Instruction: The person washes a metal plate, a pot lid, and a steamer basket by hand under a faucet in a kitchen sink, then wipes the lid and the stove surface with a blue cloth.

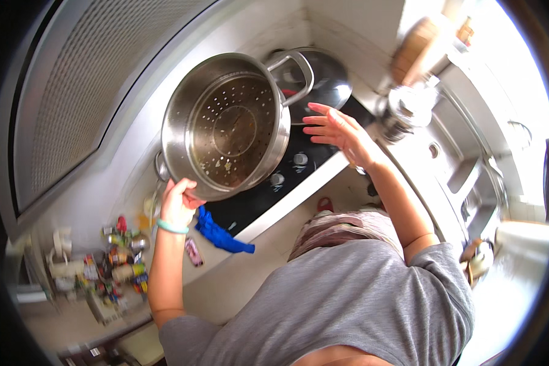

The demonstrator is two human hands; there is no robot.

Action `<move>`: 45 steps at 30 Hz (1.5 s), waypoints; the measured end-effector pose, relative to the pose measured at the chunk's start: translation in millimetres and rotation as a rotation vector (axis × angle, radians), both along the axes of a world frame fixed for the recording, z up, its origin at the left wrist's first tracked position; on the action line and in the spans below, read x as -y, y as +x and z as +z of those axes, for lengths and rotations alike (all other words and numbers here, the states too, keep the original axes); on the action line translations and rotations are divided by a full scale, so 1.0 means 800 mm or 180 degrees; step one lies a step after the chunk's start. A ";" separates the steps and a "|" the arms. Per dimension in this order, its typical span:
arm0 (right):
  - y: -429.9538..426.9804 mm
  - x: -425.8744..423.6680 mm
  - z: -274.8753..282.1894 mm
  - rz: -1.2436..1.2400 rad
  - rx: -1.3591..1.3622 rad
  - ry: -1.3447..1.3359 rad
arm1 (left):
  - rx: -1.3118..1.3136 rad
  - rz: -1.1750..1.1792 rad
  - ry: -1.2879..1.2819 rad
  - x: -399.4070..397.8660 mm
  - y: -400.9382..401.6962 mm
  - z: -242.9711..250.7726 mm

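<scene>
My left hand point(180, 199) grips the lower left edge of a stainless steel steamer pot point(279, 151), near one of its loop handles. The steamer is tilted, so its inside shows: a perforated bottom with water or residue and small pale food bits. My right hand point(341, 135) is raised to the right of the steamer, fingers spread, holding nothing. Behind the steamer's other handle lies a round lid or pan with a shiny dark surface point(334, 73) on the black cooktop point(311, 142). A blue cloth point(222, 235) lies at the cooktop's left end.
A range hood point(73, 91) hangs at the upper left. Bottles and jars point(119, 265) crowd the counter at the lower left, with a patterned phone point(194, 252) nearby. On the right are a shiny metal pot point(407, 107) and a steel double sink point(444, 137).
</scene>
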State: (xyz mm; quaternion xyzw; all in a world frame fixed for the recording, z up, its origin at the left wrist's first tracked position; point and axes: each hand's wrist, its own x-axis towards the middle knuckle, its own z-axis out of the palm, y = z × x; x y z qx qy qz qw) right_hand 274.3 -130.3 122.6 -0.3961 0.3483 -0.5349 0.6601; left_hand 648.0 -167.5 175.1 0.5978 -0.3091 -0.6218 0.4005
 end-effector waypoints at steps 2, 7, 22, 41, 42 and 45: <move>-0.034 -0.041 0.003 -0.0334 -0.0112 -0.0187 | 0.0020 -0.0453 -0.0123 0.000 -0.067 0.012; -0.106 -0.146 0.028 -0.1090 -0.0416 -0.0183 | 0.0029 -0.1475 -0.0247 -0.018 -0.230 0.039; -0.373 -0.351 -0.112 -0.3472 0.1891 0.0658 | 0.0905 -0.4494 -0.0139 -0.103 -0.697 0.023; -0.545 -0.358 -0.273 -0.3530 0.2142 0.0730 | -0.0590 -0.4341 0.1643 -0.017 -0.860 -0.114; -0.545 -0.347 -0.271 -0.3328 0.2547 0.0819 | -0.0515 -0.4163 0.1618 -0.018 -0.858 -0.119; -0.547 -0.328 -0.395 -0.3996 0.1854 0.1871 | -0.0196 -0.4064 0.1487 -0.015 -0.862 -0.145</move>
